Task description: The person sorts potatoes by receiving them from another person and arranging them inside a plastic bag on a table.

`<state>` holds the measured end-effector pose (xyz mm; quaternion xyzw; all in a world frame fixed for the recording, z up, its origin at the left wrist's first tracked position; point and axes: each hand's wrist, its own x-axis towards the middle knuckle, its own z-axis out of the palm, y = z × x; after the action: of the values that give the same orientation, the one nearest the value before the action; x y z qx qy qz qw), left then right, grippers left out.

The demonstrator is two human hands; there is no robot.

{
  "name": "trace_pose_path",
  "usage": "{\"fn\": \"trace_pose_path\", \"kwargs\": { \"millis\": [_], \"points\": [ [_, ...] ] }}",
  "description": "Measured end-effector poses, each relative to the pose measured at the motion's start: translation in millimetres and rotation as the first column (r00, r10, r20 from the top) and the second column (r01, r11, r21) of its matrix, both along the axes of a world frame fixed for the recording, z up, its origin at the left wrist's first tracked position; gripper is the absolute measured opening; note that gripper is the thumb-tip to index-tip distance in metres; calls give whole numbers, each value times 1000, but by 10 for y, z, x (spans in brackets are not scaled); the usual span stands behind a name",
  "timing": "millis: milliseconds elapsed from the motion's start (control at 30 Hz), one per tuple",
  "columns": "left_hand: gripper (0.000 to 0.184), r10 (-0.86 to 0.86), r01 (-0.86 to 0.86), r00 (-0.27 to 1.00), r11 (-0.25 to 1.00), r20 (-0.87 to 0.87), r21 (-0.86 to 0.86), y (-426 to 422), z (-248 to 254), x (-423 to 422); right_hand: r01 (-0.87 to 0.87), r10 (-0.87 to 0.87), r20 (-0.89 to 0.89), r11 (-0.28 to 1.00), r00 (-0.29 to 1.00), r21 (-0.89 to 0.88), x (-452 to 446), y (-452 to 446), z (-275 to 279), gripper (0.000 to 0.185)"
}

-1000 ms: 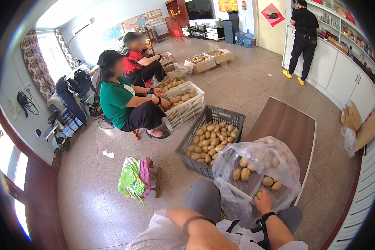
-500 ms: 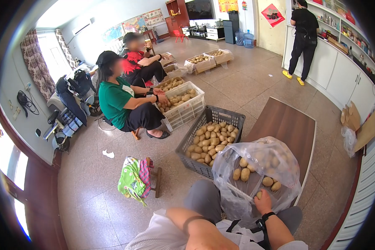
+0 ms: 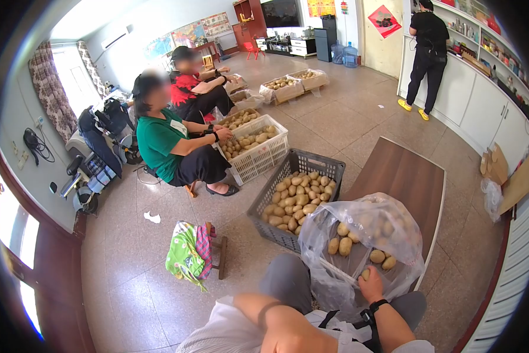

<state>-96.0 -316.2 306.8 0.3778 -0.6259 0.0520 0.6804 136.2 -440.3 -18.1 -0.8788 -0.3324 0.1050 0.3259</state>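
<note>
My right hand point(image 3: 371, 287), with a black watch on its wrist, is closed on a potato point(image 3: 366, 274) at the near edge of a box lined with a clear plastic bag point(image 3: 388, 206). Inside the bag lie loose potatoes point(image 3: 345, 246), with more showing blurred through the plastic. Low in the view, my left hand point(image 3: 294, 340) is close to the camera and in front of my body; its fingers are hidden or cut off by the frame's edge. Left of the bag stands a grey crate point(image 3: 254, 213) heaped with potatoes.
The lined box rests on a brown wooden board point(image 3: 397, 167). A stool point(image 3: 220, 259) with a green cloth stands on the left. Two seated people work beside a white crate point(image 3: 261, 160) of potatoes; another person point(image 3: 429, 53) stands at the counter. Lined boxes point(image 3: 282, 91) sit farther back.
The seated person in green has drawn their hands slightly back over the crate, and the one in red has lowered a raised hand. My right hand stays nearly still on the potato.
</note>
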Motion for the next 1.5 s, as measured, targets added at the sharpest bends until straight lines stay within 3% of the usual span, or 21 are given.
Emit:
{"fn": "trace_pose_path", "kwargs": {
  "millis": [133,233,267,333,400,433,500,567,600,700,767,833,900,967,1133,1200,1233,1333,1400,1433,1500],
  "points": [
    [27,100,-100,984,995,-146,4,149,87,192,43,-44,-85,999,995,-15,-6,40,124,46],
    [23,398,-387,851,916,-342,102,301,9,396,59,-45,-190,996,981,70,21,85,214,45],
    [21,483,-456,716,870,-503,186,324,-55,445,52,-41,-193,997,980,53,72,89,118,45],
    [16,564,-555,448,784,-693,279,373,-309,644,43,27,-285,970,958,239,274,174,-267,48],
    [14,552,-615,288,733,-782,291,453,-657,903,66,24,-327,963,945,260,133,156,41,49],
    [15,534,-622,227,723,-814,301,522,-798,982,86,-20,-319,977,947,195,-28,225,563,49],
    [24,541,-561,96,723,-836,404,736,-1145,1106,76,-1,-338,975,941,209,7,280,522,50],
    [28,607,-528,-200,594,-769,607,834,-1420,1208,44,55,-318,954,947,295,36,292,580,51],
    [26,580,-525,-276,576,-766,626,866,-1571,1262,7,96,-290,942,952,337,24,312,664,50],
    [33,622,-400,-468,485,-628,778,915,-1654,1317,45,143,-464,927,874,371,-47,531,947,44],
    [39,581,-334,-505,551,-639,765,942,-1536,1317,47,178,-520,919,835,391,-117,668,1195,40],
    [46,544,-268,-553,601,-632,753,1031,-1540,1335,-70,201,-380,941,903,332,-155,788,1312,37],
    [52,349,-248,-481,825,-804,507,1156,-1651,1381,-117,231,-297,927,926,357,-203,907,1397,37],
    [46,311,-235,-486,853,-817,465,1210,-1731,1395,-150,242,-214,915,946,374,-211,1018,1396,38],
    [29,312,-285,-291,874,-904,394,1465,-1704,1366,-88,217,-226,877,950,473,-204,1005,1348,37],
    [24,181,-485,-385,794,-905,366,1564,-1641,1425,-97,240,-331,913,913,396,-137,929,1259,37],
    [24,182,-478,-381,800,-907,362,1654,-1641,1445,-89,230,-329,915,916,393,-103,894,1136,37],
    [23,152,-620,-404,679,-902,392,1964,-1730,1478,-81,157,-290,963,944,258,-44,713,797,38],
    [27,2,-765,-401,550,-916,336,2133,-1878,1464,-80,133,-272,977,953,197,75,592,561,39],
    [27,-2,-762,-403,555,-915,335,2216,-1959,1456,-87,121,-254,986,960,140,127,521,445,41],
    [30,-105,-867,-374,391,-921,308,2384,-2111,1439,-100,113,-194,992,974,75,254,462,342,43]
  ]
}}
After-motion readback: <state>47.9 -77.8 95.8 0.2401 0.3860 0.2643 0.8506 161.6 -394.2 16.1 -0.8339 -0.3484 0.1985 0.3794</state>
